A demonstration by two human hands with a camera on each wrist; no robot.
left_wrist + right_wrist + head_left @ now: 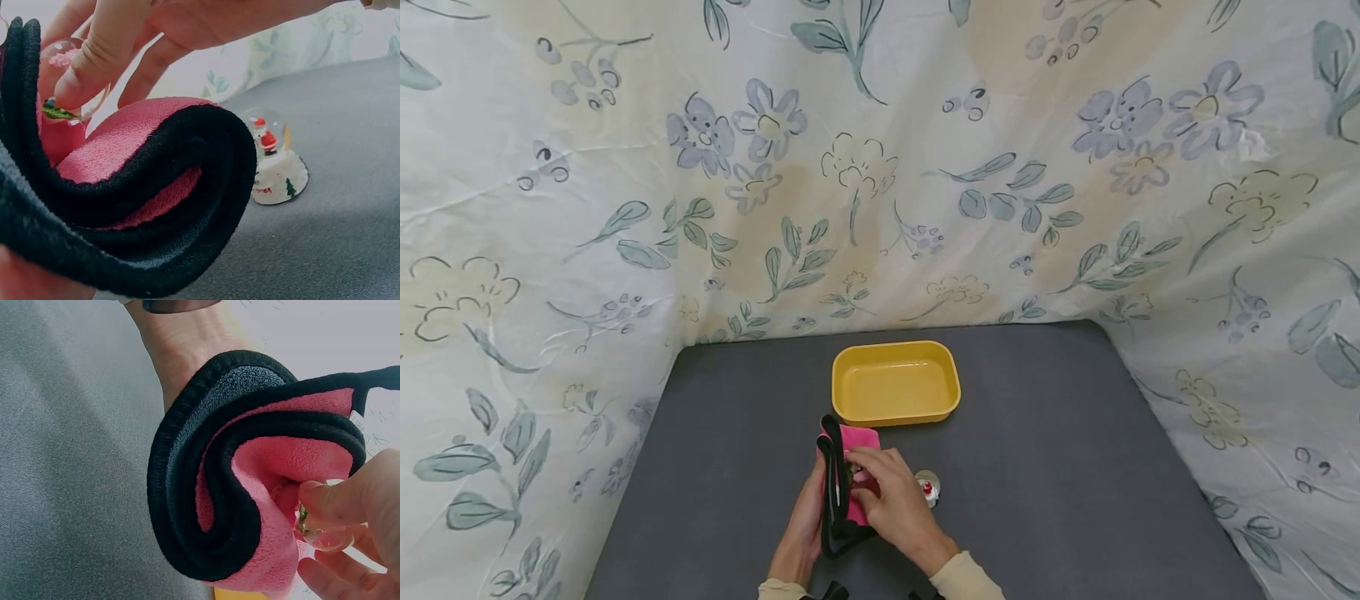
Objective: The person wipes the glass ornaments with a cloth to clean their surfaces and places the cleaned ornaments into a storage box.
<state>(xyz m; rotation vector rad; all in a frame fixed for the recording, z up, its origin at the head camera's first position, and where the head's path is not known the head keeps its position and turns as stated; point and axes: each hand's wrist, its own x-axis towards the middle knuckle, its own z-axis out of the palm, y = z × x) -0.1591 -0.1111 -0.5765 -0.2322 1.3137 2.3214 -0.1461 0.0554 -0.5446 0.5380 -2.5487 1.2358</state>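
My left hand (802,521) grips a folded cloth (862,437), pink on one face and grey on the other, with black edging. In the right wrist view the cloth curls in layers around a small snow globe (331,540). The fingers and thumb of my right hand (898,507) pinch that globe by its clear dome, which has green and pink bits inside. Its reddish-pink base sits against the cloth and is partly hidden. A second snow globe (279,179), with a red-and-white figure and a white base, stands upright on the table just right of my right hand.
A shallow yellow tray (897,418) lies beyond my hands on the dark grey table (745,433). Floral fabric (880,217) hangs behind the table and along both sides.
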